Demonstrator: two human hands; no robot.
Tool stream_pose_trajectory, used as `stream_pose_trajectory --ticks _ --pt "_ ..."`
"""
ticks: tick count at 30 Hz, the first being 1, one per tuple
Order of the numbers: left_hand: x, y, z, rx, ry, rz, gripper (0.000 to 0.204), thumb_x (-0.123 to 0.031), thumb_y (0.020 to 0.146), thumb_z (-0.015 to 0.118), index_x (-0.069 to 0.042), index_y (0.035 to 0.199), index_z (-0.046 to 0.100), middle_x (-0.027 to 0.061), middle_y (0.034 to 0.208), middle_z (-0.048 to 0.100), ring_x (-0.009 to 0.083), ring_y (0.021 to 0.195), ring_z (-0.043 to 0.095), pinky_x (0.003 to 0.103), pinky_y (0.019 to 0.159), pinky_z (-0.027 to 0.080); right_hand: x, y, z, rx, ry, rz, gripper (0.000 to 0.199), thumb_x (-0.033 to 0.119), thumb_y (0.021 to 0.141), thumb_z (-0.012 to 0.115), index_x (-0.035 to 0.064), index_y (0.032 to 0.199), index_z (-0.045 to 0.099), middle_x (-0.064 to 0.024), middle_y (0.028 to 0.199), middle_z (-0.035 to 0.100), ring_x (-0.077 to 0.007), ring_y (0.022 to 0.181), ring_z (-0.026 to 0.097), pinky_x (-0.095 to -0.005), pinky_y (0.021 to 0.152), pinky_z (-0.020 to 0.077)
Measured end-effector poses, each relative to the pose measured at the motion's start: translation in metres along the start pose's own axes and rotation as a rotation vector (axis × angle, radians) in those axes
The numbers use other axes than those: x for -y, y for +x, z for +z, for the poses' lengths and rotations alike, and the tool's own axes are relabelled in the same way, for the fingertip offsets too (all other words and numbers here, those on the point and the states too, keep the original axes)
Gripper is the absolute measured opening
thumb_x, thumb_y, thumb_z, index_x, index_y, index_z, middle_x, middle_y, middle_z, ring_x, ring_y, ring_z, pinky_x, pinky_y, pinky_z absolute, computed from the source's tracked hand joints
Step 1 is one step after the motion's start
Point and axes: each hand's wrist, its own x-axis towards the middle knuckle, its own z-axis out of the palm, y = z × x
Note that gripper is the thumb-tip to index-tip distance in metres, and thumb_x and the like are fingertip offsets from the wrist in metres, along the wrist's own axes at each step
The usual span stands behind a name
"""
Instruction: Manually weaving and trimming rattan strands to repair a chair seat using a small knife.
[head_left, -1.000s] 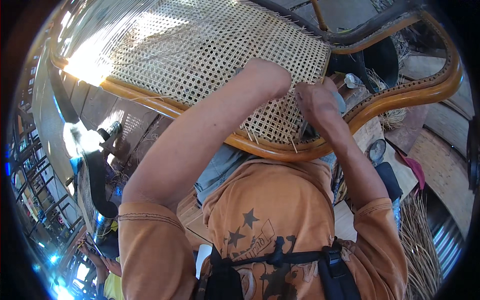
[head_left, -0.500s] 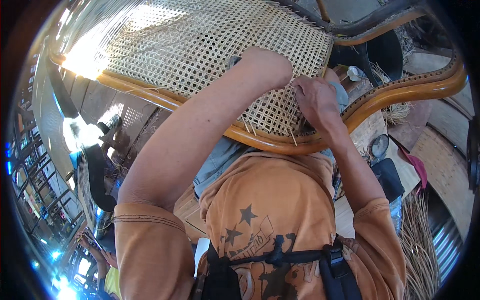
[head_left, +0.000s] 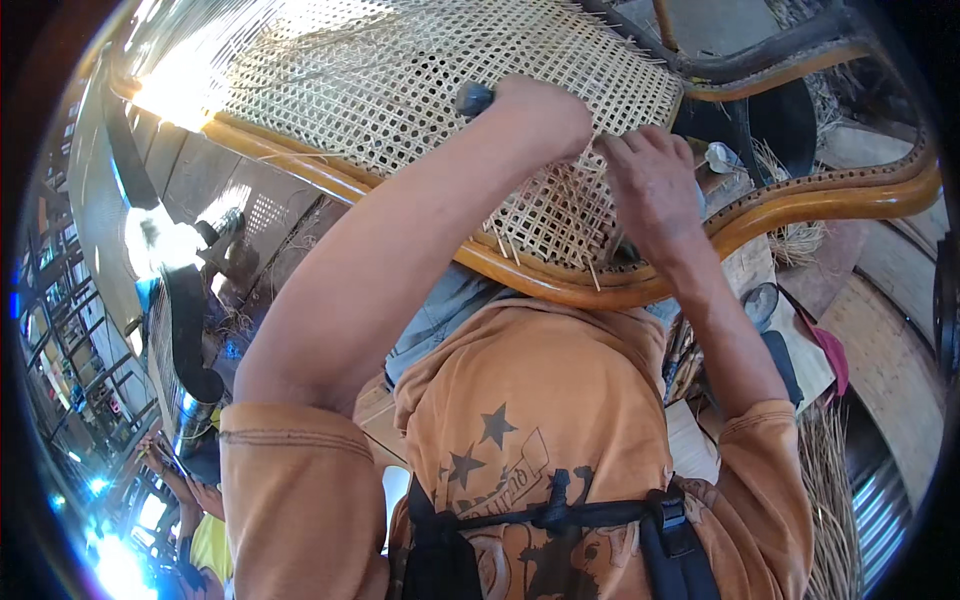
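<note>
**Both hands at the right end of the cane panel**

The woven cane panel [head_left: 390, 120] lies in front of you, set in a varnished wooden frame [head_left: 560, 289] whose near edge runs just before your orange shirt [head_left: 540, 385]. Your left forearm reaches across that near edge, and your left hand [head_left: 545, 115] is over the right part of the weave, bent at the wrist. A dark rounded knob [head_left: 475, 98] shows just beside it, on its left; your fingers are hidden, so I cannot tell how far they are closed or whether they hold the knob.

Your right hand [head_left: 655, 185] is near the panel's right edge, back upward, with curled fingers close to the weave and close to your left hand. Whether it pinches a strand, I cannot tell.

Loose cane ends [head_left: 508, 250] stick out over the frame's near edge. Past the near right corner, the frame curves away in a rail lined with small holes. Beyond it, to your right, lie a round dish [head_left: 760, 306], a magenta cloth [head_left: 831, 362] and a bundle of dry strands [head_left: 832, 500].
</note>
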Motion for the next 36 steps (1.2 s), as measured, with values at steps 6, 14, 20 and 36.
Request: stream_pose_trajectory --ticks 6,14,20,36 --pt "0.048 -0.047 0.032 -0.189 -0.080 -0.163 0.040 -0.041 0.082 0.057 -0.004 0.088 0.067 0.0144 0.087 0.066 0.0294 0.084 0.065 0.043 0.072 0.051 -0.031 0.018 -0.003 0.252 0.071 -0.235 0.020 0.007 0.076 0.055 0.0090 0.095 0.061 -0.0082 0.095 0.056 -0.0290 0.095 0.055 -0.0377 0.084 0.0465" --pt "0.043 -0.056 0.047 -0.250 -0.217 -0.156 0.040 -0.041 0.083 0.055 -0.003 0.081 0.067 0.0157 0.079 0.066 0.0328 0.078 0.065 0.043 0.068 0.051 -0.030 0.011 -0.004 0.416 -0.050 -0.217 0.026 0.006 0.078 0.055 0.0125 0.103 0.059 -0.0076 0.095 0.058 -0.0295 0.095 0.056 -0.0398 0.080 0.0478" --pt "0.042 -0.064 0.050 -0.281 -0.199 -0.182 0.041 -0.041 0.083 0.054 -0.002 0.080 0.066 0.0159 0.076 0.065 0.0322 0.076 0.065 0.043 0.068 0.051 -0.020 0.022 -0.006 0.214 0.109 -0.214 0.018 0.007 0.077 0.055 0.0078 0.095 0.060 -0.0092 0.089 0.057 -0.0292 0.091 0.056 -0.0391 0.080 0.0476" --pt "0.092 -0.143 0.074 -0.388 -0.177 -0.496 0.047 -0.047 0.086 0.049 -0.005 0.075 0.065 0.0153 0.070 0.062 0.0322 0.071 0.061 0.044 0.064 0.046 -0.032 0.053 0.020 0.478 0.187 -0.096 0.009 0.010 0.079 0.060 0.0018 0.081 0.057 -0.0120 0.082 0.057 -0.0289 0.078 0.058 -0.0372 0.068 0.0464"
